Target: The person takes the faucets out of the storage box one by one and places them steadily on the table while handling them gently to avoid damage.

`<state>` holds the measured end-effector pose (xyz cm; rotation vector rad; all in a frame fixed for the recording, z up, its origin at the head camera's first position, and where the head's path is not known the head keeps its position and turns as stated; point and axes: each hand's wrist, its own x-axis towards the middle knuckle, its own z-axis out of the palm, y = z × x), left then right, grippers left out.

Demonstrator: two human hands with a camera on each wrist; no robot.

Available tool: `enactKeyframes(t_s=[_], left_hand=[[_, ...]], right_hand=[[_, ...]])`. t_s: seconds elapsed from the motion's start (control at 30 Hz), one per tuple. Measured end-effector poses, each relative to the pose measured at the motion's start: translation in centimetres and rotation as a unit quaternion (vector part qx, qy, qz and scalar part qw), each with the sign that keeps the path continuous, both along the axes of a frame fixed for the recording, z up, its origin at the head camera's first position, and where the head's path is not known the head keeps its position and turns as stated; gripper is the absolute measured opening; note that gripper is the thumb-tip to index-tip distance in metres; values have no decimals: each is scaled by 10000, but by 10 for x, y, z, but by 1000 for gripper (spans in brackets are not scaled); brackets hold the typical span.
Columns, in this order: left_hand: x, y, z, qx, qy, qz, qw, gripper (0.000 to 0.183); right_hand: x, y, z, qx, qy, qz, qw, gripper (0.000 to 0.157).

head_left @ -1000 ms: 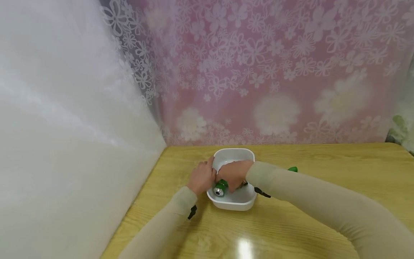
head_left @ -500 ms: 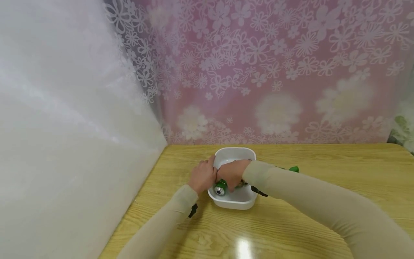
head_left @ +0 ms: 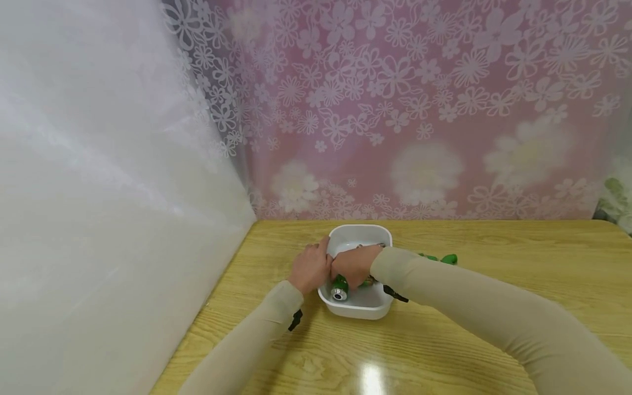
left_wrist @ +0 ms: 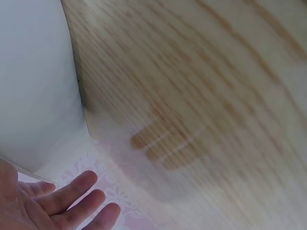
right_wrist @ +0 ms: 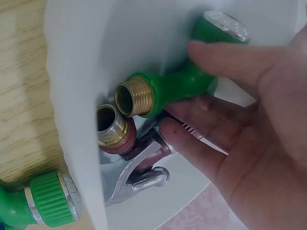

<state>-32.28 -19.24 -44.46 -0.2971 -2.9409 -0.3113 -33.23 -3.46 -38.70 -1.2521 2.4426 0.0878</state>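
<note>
In the head view, a white tub (head_left: 357, 314) stands on the wood-grain table. My left hand (head_left: 310, 267) rests on its left rim. The left wrist view shows that hand's fingers (left_wrist: 79, 203) fairly straight outside the wall. My right hand (head_left: 356, 265) reaches into the tub. In the right wrist view, its thumb lies over a green elbow-shaped pipe fitting (right_wrist: 184, 86) with a brass thread and silvery end, the fingers underneath. Beside it in the tub lies a metal tap (right_wrist: 136, 172) with a threaded end and reddish ring. The right forearm hides part of the tub's right side.
Outside the tub on the right lies another green fitting (head_left: 448, 259), partly hidden by the right sleeve. A white sheet (head_left: 123, 219) borders the table on the left, and a pink floral curtain (head_left: 419, 137) hangs behind. The table (head_left: 306, 356) extends to the right.
The green fitting's silvery end has shifted and tilted slightly in the tub under my right hand. My left hand stays at the rim. The camera view has moved a little.
</note>
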Motion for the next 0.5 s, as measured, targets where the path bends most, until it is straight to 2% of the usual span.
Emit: enactKeyframes(t_s=[0.5], left_hand=[[0,1,0,-13,-54,40,10000,53]], right_hand=[[0,1,-3,25,244,313,9992,44]])
